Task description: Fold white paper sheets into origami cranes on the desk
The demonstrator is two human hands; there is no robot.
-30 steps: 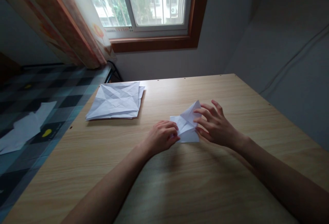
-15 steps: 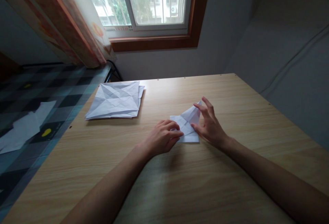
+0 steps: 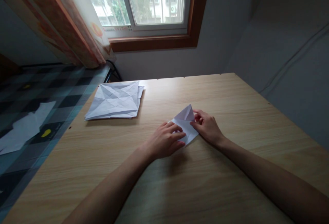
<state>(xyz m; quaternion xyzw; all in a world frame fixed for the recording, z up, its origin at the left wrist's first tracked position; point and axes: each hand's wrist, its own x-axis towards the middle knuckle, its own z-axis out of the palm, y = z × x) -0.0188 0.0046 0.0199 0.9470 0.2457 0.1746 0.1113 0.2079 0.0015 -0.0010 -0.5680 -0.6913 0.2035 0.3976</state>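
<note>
A small folded piece of white paper (image 3: 186,123) lies near the middle of the wooden table (image 3: 180,183), one pointed flap standing up. My left hand (image 3: 166,141) rests on its left part, fingers curled and pressing it down. My right hand (image 3: 207,128) pinches the paper's right edge just under the raised flap, fingers closed on it.
A stack of creased white sheets (image 3: 115,100) lies at the table's far left. Left of the table is a bed with a checked cover (image 3: 38,114) and loose white paper (image 3: 23,126). A window (image 3: 144,3) and curtain (image 3: 72,22) are behind; a grey wall (image 3: 282,46) runs along the right.
My right hand has drawn its spread fingers in and closed on the paper's right edge. The flap has folded over to a narrower upright point, and my left hand has slid forward onto the paper.
</note>
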